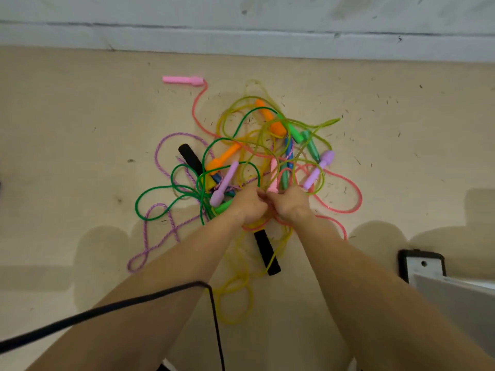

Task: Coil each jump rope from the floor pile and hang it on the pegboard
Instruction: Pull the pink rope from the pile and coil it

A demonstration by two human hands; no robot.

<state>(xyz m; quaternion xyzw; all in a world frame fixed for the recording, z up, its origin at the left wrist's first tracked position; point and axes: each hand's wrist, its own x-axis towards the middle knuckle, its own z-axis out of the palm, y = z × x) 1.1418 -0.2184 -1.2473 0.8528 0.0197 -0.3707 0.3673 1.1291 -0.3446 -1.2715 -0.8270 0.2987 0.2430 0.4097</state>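
Down in the rope pile (223, 156), left hand (249, 206) and right hand (288, 203) dig; I can't tell their grip. Tugging could tighten knots.

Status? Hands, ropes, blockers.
Left hand and right hand both gripping strands mid rope pile. Nothing coiled yet; ropes heavily tangled. Black cable crosses left forearm.

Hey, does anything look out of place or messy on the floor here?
Yes. The jump ropes are snarled into one tangle, cords looping over each other. One pink handle lies apart from the pile, nearer the wall. Small dark flecks of debris are scattered over the floor.
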